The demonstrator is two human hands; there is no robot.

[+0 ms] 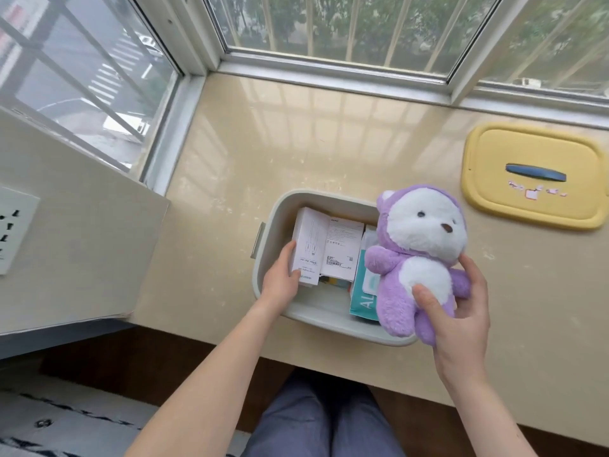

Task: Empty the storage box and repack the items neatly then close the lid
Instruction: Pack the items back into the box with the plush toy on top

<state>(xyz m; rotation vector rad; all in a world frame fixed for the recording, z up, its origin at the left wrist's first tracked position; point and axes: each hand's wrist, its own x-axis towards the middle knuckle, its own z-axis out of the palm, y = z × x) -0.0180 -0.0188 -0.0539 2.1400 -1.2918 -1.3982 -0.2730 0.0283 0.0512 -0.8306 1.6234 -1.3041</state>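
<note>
Head view: nearest to me are the person's trousered knees [316, 420], and both bare forearms reach forward from them over the beige sill [296, 136].

The left hand [280, 283] is inside the storage box [324, 319]. It grips the near left edge of a white carton [308, 249], with the thumb lying up its side. I cannot see the other fingers well.

The right hand [461, 328] holds a purple plush bear [421, 255] upright and facing me. Its thumb presses the white belly and its fingers curl round the back. The toy hangs over the right side of the box and hides that rim.

The grey box sits at the sill's near edge with no lid on it. It holds the tilted carton at the left and a second white box [344, 249] leaning beside it. A teal packet [362, 300] stands to the right, partly behind the bear. Something colourful lies under the cartons, too hidden to name.

Farther right, well apart from the box, the yellow lid [494, 153] lies flat on the sill with its blue handle [535, 173] on top. A wall socket [13, 229] sits at the far left. A barred window [329, 31] runs along the back.
</note>
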